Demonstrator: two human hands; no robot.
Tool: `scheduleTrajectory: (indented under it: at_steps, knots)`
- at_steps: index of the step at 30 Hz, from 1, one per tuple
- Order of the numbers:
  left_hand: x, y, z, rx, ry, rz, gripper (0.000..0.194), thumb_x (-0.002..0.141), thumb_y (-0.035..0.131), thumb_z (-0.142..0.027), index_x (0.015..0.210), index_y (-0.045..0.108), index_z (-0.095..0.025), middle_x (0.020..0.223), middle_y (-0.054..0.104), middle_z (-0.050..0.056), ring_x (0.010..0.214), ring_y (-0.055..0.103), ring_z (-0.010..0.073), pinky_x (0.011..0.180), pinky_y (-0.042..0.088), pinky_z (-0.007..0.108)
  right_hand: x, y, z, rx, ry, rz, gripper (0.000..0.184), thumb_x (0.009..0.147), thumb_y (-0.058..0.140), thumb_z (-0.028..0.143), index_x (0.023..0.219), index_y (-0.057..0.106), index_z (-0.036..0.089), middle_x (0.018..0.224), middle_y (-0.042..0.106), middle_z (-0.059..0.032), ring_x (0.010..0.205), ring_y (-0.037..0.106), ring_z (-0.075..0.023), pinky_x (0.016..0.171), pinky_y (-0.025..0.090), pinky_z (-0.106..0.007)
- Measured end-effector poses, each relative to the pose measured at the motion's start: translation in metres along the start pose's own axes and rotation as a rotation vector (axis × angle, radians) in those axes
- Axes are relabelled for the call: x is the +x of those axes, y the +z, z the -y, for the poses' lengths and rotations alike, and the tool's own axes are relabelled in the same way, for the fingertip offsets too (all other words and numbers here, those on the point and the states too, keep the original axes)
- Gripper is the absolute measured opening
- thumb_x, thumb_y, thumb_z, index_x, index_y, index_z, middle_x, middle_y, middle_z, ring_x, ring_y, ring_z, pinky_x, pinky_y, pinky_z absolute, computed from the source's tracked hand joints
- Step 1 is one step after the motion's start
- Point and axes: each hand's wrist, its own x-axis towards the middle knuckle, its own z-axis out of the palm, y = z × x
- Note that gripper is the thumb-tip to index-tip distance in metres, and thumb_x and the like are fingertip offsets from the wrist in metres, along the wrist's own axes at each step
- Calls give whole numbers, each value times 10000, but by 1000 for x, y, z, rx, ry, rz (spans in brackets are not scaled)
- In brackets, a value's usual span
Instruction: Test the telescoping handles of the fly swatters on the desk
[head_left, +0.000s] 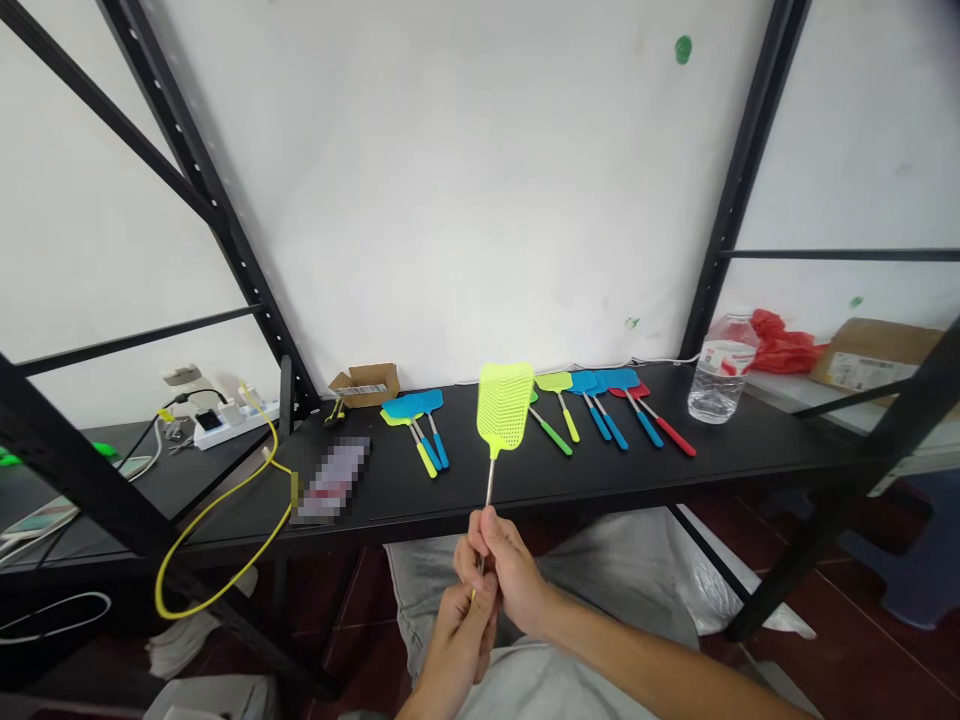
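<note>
A yellow-green fly swatter (505,408) stands nearly upright before me, its perforated head above the shelf edge. My right hand (510,565) is closed round its thin metal rod. Lower down, my left hand (463,622) grips the handle end, most of which the fingers hide. Behind, on the black shelf, lie more swatters: a left group with blue heads (412,403) and a yellow-green one, and a right group with a green handle (551,432), a yellow-green swatter (562,392), several blue swatters (600,390) and a red handle (676,432).
The black shelf (465,500) has metal posts at both sides. On it stand a water bottle (724,370), a small cardboard box (367,385) and a blurred flat item (334,482). A yellow cable (217,598) hangs over the front edge, near a white power strip (232,425).
</note>
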Motion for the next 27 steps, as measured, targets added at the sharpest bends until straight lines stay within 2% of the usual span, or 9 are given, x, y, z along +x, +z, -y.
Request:
scheduleTrajectory:
  at_steps: [4, 6, 8, 9, 11, 14, 17, 22, 27]
  knots:
    - [2, -3, -2, -19, -5, -11, 589, 742, 522, -770, 615, 374, -214, 418, 246, -129, 329, 126, 12, 315, 93, 172, 8, -6, 7, -61, 60, 59, 481, 926, 447, 596, 707, 539, 178, 599, 611, -33, 548, 519, -133, 547, 370, -260]
    - [3, -4, -3, -2, -2, 2, 574, 762, 500, -764, 645, 396, -212, 432, 244, -129, 341, 131, 19, 322, 97, 177, 17, -12, 24, -108, 54, 67, 364, 896, 566, 516, 932, 638, 160, 785, 707, -83, 681, 606, -162, 607, 423, -267]
    - [3, -5, -2, 63, 10, 28, 568, 781, 483, -755, 654, 410, -206, 450, 249, -121, 360, 153, 26, 338, 97, 184, 26, -19, 48, -129, 6, 15, 435, 841, 662, 463, 1174, 604, 190, 1019, 727, -121, 817, 645, -196, 636, 458, -276]
    - [3, -6, -1, 106, 21, 47, 559, 796, 483, -739, 660, 422, -199, 465, 254, -115, 377, 169, 30, 351, 99, 185, 30, -23, 61, -123, -26, -38, 480, 828, 678, 457, 1228, 580, 211, 1111, 710, -128, 866, 652, -210, 640, 474, -281]
    - [3, -8, 0, 178, 43, 93, 525, 835, 481, -689, 695, 456, -184, 504, 270, -105, 416, 189, 36, 382, 109, 188, 34, -33, 86, -109, -90, -151, 451, 842, 657, 455, 1230, 592, 233, 1209, 678, -122, 943, 655, -234, 667, 500, -303]
    - [2, -10, -1, 235, 67, 158, 461, 893, 455, -617, 789, 503, -170, 539, 298, -97, 452, 207, 49, 418, 136, 196, 34, -49, 119, -98, -154, -327, 417, 818, 697, 419, 1198, 629, 259, 1192, 691, -83, 986, 660, -248, 725, 527, -340]
    - [1, -12, -2, 265, 101, 179, 429, 922, 431, -579, 813, 506, -170, 551, 284, -95, 477, 234, 63, 444, 157, 205, 32, -66, 145, -128, -182, -428, 385, 805, 717, 404, 1149, 667, 239, 1136, 713, -77, 1001, 665, -245, 803, 533, -361]
    - [-1, -13, -2, 337, 133, 161, 433, 912, 466, -564, 736, 490, -170, 611, 336, -65, 553, 295, 80, 499, 212, 210, 30, -86, 172, -318, -246, -458, 348, 807, 713, 406, 1115, 683, 247, 1066, 737, -73, 991, 677, -240, 837, 532, -374]
    - [-3, -14, -6, 383, 133, 170, 449, 923, 445, -558, 800, 582, -149, 605, 359, -56, 575, 319, 93, 526, 225, 222, 26, -93, 183, -679, -109, -372, 417, 787, 730, 411, 1161, 681, 233, 995, 749, -76, 906, 695, -248, 758, 536, -351]
